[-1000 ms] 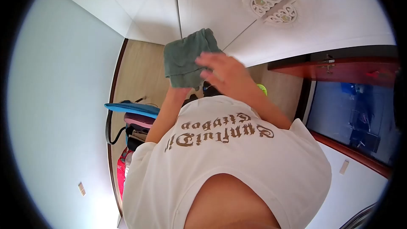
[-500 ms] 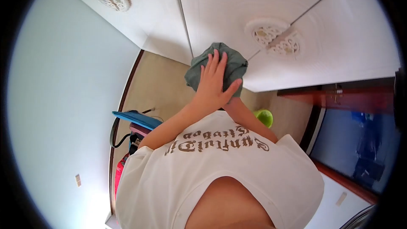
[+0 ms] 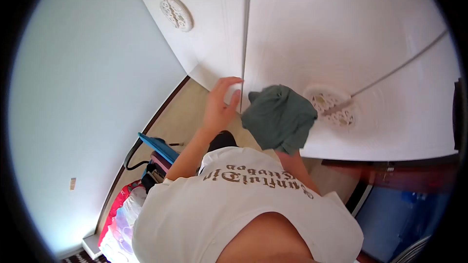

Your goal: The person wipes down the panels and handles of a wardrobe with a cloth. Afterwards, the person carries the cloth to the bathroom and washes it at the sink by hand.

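Note:
My left hand (image 3: 222,104) is raised beside the gap between two white wardrobe doors (image 3: 292,29). It holds nothing; its fingers are curved, with the thumb apart from them. To its right, a bunched dark green cloth (image 3: 279,118), possibly a folded garment, rests over my right hand, which holds it up from below. Only the wrist and forearm of that arm show; the cloth hides the fingers. A round carved handle (image 3: 334,106) on the doors lies just right of the cloth.
Another carved handle (image 3: 176,13) is on the left door. A pale wall (image 3: 87,92) runs along the left. Bags and a blue flat item (image 3: 158,146) stand by it on the floor. A dark reddish wooden frame (image 3: 390,173) is at the right.
My left hand has lifted off the cloth and moved left towards the door gap. The cloth on my right hand has shifted right and lower in view. The camera view has turned.

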`<state>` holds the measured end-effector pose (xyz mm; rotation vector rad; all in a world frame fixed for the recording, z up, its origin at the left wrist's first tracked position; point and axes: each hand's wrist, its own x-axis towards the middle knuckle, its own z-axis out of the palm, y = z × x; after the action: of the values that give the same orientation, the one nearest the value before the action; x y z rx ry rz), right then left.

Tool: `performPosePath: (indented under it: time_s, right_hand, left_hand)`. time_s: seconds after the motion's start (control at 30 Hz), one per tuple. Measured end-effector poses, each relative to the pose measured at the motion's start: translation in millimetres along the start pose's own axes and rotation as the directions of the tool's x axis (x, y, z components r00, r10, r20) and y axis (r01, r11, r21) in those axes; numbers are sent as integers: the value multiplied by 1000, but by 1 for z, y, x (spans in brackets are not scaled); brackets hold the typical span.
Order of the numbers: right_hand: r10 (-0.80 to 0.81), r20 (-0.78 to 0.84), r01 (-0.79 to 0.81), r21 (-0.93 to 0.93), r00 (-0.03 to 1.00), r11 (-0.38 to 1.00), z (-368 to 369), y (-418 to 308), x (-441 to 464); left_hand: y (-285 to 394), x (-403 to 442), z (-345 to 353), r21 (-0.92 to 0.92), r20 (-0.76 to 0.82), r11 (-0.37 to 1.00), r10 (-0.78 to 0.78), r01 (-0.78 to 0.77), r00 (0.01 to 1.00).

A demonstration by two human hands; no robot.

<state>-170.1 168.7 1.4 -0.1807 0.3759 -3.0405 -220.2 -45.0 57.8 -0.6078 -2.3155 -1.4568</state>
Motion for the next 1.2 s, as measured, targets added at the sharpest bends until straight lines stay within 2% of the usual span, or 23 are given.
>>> performPosePath:
  time_s: [0.03, 0.07, 0.13, 0.17, 0.23, 0.3, 0.43, 0.5, 0.53, 0.57, 0.67, 0.73, 0.87, 1.0, 1.1, 1.2]
  right_hand:
    - [-19, -23, 18, -23, 1000, 1000, -3, -1, 1]
    - [-47, -51, 45, -49, 998, 998, -5, -2, 2]
    - [-123, -110, 111, -109, 986, 988, -10, -3, 4]
    - [-163, -135, 144, -140, 977, 980, -12, -3, 7]
    - [-263, -171, 226, -208, 950, 952, -14, -2, 14]
    - [-379, -188, 322, -274, 906, 906, -15, 3, 23]
    - [-607, -183, 513, -382, 774, 769, -2, 21, 55]
    - [-704, -169, 596, -419, 690, 685, 5, 30, 72]
    - [-755, -158, 640, -437, 637, 632, 9, 36, 79]
    - [-799, -144, 677, -457, 584, 577, 15, 43, 86]
    - [-915, -71, 775, -507, 398, 376, 43, 68, 118]
    - [-964, -11, 811, -538, 265, 229, 62, 81, 140]
    - [-986, 165, 792, -604, 10, -93, 95, 102, 189]
    - [-875, 429, 627, -624, -223, -466, 126, 118, 243]
    - [-734, 614, 464, -580, -290, -669, 159, 129, 288]
    - [-666, 707, 278, -607, -239, -744, 204, 143, 340]
  left_hand:
    - [-20, 8, -6, 12, -84, 998, -64, 65, 994]
    - [-39, 17, -10, 12, -101, 998, -56, 58, 993]
    - [-77, 36, -22, -152, -253, 971, -219, 185, 942]
    - [-95, 45, -29, -159, -257, 973, -204, 167, 945]
    - [-136, 71, -49, -192, -310, 949, -301, 250, 902]
    - [-178, 102, -69, -151, -336, 963, -263, 224, 905]
    - [-214, 169, -106, -40, -357, 984, -176, 174, 917]
    - [-231, 195, -121, 252, -338, 967, 119, -32, 934]
    - [-225, 204, -126, 199, -323, 980, 70, -4, 944]
    - [-224, 210, -130, 228, -327, 974, 64, 13, 943]
    - [-228, 226, -149, 199, -303, 975, 154, -96, 941]
    - [-236, 231, -157, 285, -325, 951, 211, -117, 922]
    - [-251, 226, -168, 270, -281, 938, 291, -216, 915]
    - [-262, 229, -176, 247, -251, 944, 280, -219, 926]
    - [-271, 229, -185, 192, -257, 952, 284, -240, 924]
    - [-283, 234, -184, 154, -257, 958, 274, -240, 927]
